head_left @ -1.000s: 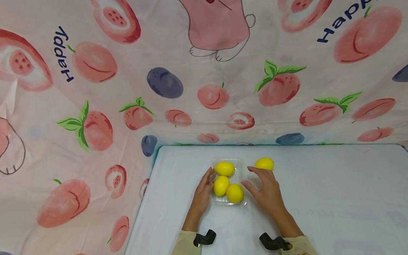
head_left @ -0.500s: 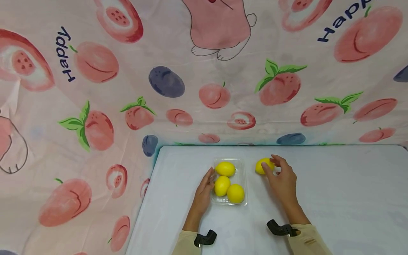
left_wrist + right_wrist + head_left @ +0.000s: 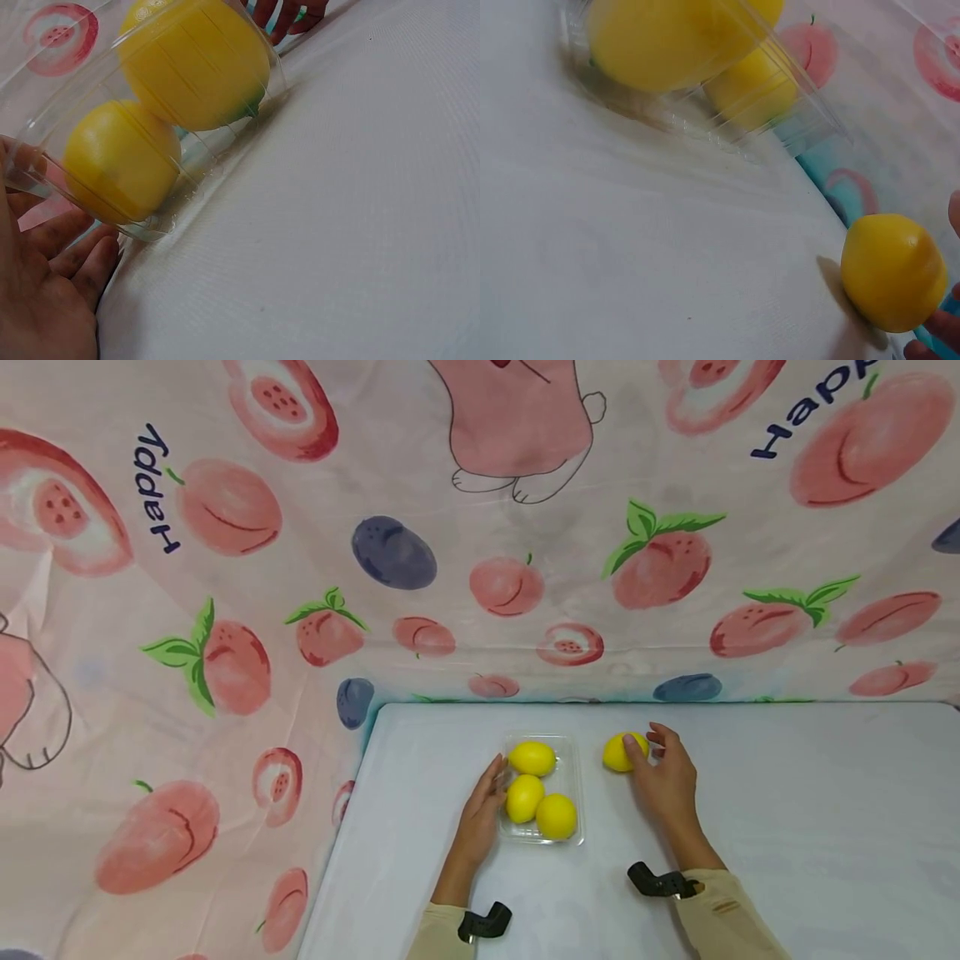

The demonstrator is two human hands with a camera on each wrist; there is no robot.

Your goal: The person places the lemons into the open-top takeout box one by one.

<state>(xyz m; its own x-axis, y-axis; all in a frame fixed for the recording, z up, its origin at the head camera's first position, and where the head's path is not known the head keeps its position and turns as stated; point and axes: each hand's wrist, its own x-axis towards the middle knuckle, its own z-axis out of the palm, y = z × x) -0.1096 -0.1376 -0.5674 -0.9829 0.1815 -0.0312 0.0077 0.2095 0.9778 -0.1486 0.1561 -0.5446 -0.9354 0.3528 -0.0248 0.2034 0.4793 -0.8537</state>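
Note:
Three yellow lemons, among them a top one (image 3: pixel 532 759), sit in a clear plastic container (image 3: pixel 570 777) on the white table. My left hand (image 3: pixel 480 814) rests along the container's left side with its fingers extended; in the left wrist view, its fingers (image 3: pixel 64 232) lie right at the clear wall. A separate lemon (image 3: pixel 617 754) is on the table to the right of the container. My right hand (image 3: pixel 670 781) is at this lemon's right side, the thumb overlapping it and the other fingers slightly bent beside it. In the right wrist view, fingertips (image 3: pixel 943 328) show at its edge.
The white table (image 3: pixel 810 810) extends to the right of my right hand. Behind it and at the left hangs a pink fruit-print cloth (image 3: pixel 450 527). A black wrist camera mount sits on each wrist, including the left mount (image 3: pixel 486 922).
My right hand has moved right and away from the container's side to the separate lemon, its thumb now over it. My left hand has stayed by the container.

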